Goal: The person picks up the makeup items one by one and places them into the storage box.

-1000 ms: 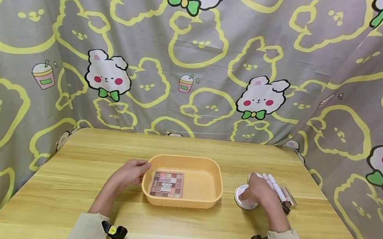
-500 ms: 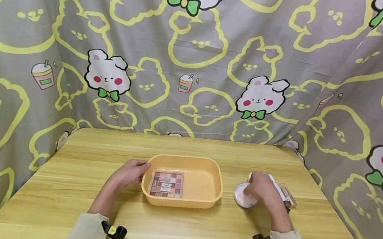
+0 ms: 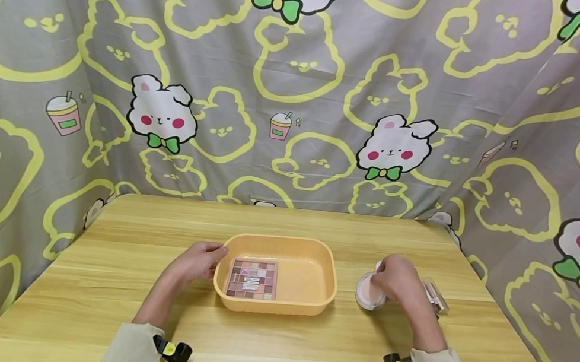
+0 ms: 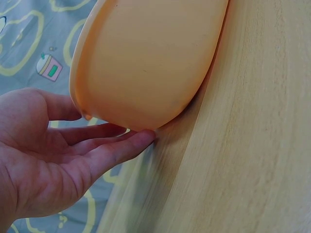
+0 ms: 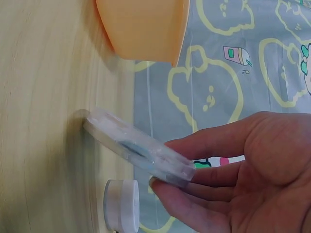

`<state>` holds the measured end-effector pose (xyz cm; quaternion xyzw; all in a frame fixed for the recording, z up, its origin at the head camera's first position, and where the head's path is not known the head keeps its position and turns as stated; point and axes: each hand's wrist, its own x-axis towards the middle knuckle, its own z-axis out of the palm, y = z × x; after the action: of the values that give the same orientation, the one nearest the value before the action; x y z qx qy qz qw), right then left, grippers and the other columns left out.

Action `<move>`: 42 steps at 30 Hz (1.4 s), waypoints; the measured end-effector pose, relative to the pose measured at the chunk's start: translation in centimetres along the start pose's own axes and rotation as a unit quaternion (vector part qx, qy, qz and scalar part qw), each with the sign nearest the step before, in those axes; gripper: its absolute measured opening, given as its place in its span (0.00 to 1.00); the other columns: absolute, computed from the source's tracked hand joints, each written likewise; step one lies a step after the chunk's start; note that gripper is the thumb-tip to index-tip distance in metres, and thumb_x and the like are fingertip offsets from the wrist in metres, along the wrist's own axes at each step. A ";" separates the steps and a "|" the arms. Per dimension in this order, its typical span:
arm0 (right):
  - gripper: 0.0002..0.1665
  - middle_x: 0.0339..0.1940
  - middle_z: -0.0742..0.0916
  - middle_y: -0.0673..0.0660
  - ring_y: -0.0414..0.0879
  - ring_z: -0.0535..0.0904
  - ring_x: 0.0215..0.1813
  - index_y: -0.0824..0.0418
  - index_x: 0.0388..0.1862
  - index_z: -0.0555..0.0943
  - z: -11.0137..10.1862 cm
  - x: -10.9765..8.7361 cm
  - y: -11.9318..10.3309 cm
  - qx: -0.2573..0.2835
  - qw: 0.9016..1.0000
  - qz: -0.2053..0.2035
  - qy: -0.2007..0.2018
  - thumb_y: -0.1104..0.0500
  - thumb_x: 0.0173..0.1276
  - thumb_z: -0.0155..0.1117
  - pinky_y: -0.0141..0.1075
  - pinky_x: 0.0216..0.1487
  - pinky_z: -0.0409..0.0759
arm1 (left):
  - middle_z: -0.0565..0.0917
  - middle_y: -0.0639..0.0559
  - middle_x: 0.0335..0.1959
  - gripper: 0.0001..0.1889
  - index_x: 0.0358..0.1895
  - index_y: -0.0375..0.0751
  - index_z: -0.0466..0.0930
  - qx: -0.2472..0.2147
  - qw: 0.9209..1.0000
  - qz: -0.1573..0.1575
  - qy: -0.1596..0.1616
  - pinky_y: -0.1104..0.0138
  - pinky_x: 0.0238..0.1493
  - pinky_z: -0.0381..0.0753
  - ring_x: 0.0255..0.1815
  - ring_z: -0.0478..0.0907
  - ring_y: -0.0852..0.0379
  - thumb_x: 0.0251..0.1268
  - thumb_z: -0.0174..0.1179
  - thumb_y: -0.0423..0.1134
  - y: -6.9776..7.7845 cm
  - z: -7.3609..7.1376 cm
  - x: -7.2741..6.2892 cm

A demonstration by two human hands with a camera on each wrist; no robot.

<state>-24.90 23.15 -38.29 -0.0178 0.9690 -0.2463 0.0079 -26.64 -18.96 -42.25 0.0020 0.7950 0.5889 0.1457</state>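
My left hand (image 3: 198,263) grips the left end of the yellow-orange plastic basket (image 3: 333,269). In the left wrist view its thumb is at the basket's rim and its fingers lie against the outer wall. An eyeshadow palette (image 3: 252,279) lies flat in the basket's left half. To the right of the basket, my right hand (image 3: 399,277) pinches a round clear-cased powder compact (image 3: 369,291) between thumb and fingers. The right wrist view has the compact (image 5: 138,145) tilted, its far edge close over the wooden table (image 5: 43,121).
A small white lidded jar (image 5: 121,206) stands beside the compact, mostly hidden by the right hand in the head view. Slim cosmetic tubes (image 3: 435,296) lie right of that hand, partly covered by it. A patterned curtain (image 3: 301,86) hangs behind the table.
The right hand has drawn its fingers together on the compact and tilted it up from lying flat. That hand has shifted slightly away from the body. Left hand and basket stay put.
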 end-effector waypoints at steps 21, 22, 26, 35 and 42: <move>0.05 0.24 0.84 0.58 0.45 0.78 0.20 0.67 0.27 0.82 -0.2 -0.1 -0.2 0.033 0.999 0.021 -0.008 0.65 0.57 0.65 0.34 0.21 0.79 | 0.79 0.28 0.61 0.27 0.73 0.21 0.62 0.004 1.000 0.001 -0.002 0.58 0.52 0.86 0.57 0.82 0.44 0.82 0.45 0.40 0.0 0.1 0.0; 0.05 0.24 0.84 0.58 0.45 0.78 0.20 0.68 0.28 0.83 -0.1 -0.1 -0.2 0.035 0.999 0.021 -0.007 0.65 0.57 0.65 0.34 0.20 0.79 | 0.79 0.28 0.61 0.27 0.73 0.21 0.62 0.004 1.000 0.001 -0.002 0.58 0.52 0.86 0.57 0.82 0.44 0.82 0.45 0.40 0.0 0.1 0.0; 0.08 0.26 0.85 0.59 0.44 0.79 0.20 0.70 0.31 0.84 -0.1 0.0 -0.2 0.043 0.999 0.016 0.000 0.64 0.58 0.64 0.34 0.20 0.79 | 0.79 0.29 0.62 0.27 0.73 0.22 0.62 0.010 1.000 -0.003 0.003 0.58 0.52 0.86 0.58 0.82 0.45 0.82 0.45 0.41 0.0 0.0 0.1; 0.10 0.28 0.87 0.61 0.50 0.84 0.21 0.71 0.37 0.84 -0.3 0.2 -0.5 0.090 0.996 0.024 0.014 0.62 0.63 0.64 0.36 0.22 0.79 | 0.80 0.32 0.61 0.27 0.73 0.24 0.63 0.018 1.000 -0.007 0.008 0.59 0.52 0.86 0.57 0.82 0.47 0.83 0.45 0.41 -0.1 -0.2 0.3; 0.11 0.32 0.88 0.65 0.48 0.85 0.20 0.72 0.39 0.83 -0.5 0.4 -1.0 0.113 0.993 0.022 0.033 0.62 0.66 0.64 0.37 0.22 0.83 | 0.81 0.31 0.60 0.27 0.73 0.24 0.63 0.015 1.000 -0.007 0.008 0.60 0.50 0.86 0.56 0.82 0.48 0.82 0.45 0.41 -0.2 -0.2 0.3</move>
<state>-25.32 22.49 -37.41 0.0125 0.9349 -0.3544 -0.0164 -26.95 -19.17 -42.43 -0.0061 0.8048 0.5760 0.1433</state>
